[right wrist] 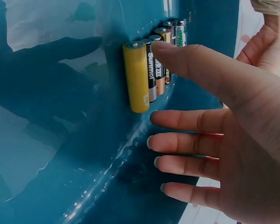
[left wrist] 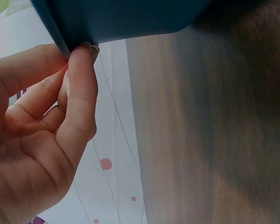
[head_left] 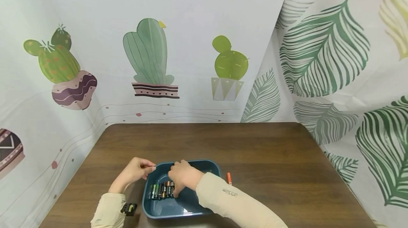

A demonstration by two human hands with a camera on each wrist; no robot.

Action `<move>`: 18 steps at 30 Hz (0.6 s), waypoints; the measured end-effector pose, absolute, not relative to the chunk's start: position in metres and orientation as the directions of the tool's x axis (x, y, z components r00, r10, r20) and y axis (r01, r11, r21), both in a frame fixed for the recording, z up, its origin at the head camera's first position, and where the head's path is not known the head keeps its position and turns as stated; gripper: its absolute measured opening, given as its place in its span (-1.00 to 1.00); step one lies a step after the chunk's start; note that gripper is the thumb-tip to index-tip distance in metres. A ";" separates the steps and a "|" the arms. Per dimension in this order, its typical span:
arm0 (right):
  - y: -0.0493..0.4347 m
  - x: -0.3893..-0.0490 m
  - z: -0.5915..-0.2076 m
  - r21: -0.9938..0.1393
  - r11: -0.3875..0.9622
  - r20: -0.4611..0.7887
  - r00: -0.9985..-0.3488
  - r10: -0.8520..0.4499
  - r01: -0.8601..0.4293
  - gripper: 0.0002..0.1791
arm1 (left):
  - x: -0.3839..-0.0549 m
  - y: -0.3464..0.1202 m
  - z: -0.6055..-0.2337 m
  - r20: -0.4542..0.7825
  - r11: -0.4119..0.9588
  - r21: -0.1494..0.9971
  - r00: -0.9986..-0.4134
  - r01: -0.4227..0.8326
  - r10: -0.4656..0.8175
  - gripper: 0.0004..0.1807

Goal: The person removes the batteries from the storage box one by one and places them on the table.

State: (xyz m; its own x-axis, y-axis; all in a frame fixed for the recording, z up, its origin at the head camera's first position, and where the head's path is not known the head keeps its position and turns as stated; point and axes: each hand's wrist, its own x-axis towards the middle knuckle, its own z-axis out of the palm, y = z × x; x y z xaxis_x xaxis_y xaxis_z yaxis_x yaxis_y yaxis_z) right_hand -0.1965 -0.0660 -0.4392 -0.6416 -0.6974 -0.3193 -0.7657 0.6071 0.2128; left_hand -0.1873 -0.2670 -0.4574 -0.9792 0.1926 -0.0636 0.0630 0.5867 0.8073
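Note:
A blue plastic tray (head_left: 165, 209) sits on the table with a row of several AA-size batteries (head_left: 162, 190) side by side inside. My left hand (head_left: 135, 170) pinches the tray's far left corner rim between thumb and fingers. Over the tray, my right hand (head_left: 183, 175) is at the right end of the row, fingers straight. In the right wrist view a yellow battery (right wrist: 136, 77) ends the row, beside a black one (right wrist: 151, 86). The right thumb (right wrist: 191, 60) overlaps the battery tops there; whether it touches them I cannot tell.
An orange-red cylinder (head_left: 229, 178) lies on the brown wooden table (head_left: 271, 157) just right of the tray, partly hidden by the right sleeve. Cloth printed with cacti and leaves hangs behind the table (head_left: 197, 114).

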 end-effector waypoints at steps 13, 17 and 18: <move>-0.076 -0.196 -0.441 0.242 0.615 -0.380 -0.657 -0.651 -0.750 -0.46 | -0.186 -0.267 -0.456 -0.062 0.580 0.811 -0.977 0.070 0.204 -0.87; -0.076 -0.196 -0.442 0.255 0.617 -0.387 -0.663 -0.641 -0.745 -0.36 | -0.187 -0.267 -0.457 -0.054 0.581 0.811 -0.978 0.075 0.203 -0.88; -0.076 -0.196 -0.442 0.255 0.617 -0.388 -0.663 -0.640 -0.745 -0.33 | -0.187 -0.267 -0.457 -0.053 0.581 0.811 -0.978 0.076 0.202 -0.89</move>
State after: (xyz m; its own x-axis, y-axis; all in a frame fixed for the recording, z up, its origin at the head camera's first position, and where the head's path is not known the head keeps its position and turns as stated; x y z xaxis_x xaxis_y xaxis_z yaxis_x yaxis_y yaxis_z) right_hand -0.1960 -0.0760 -0.4422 -0.6629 -0.6400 -0.3884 -0.7448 0.6167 0.2550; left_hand -0.1872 -0.2670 -0.4575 -0.9779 0.2022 -0.0531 0.0761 0.5806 0.8106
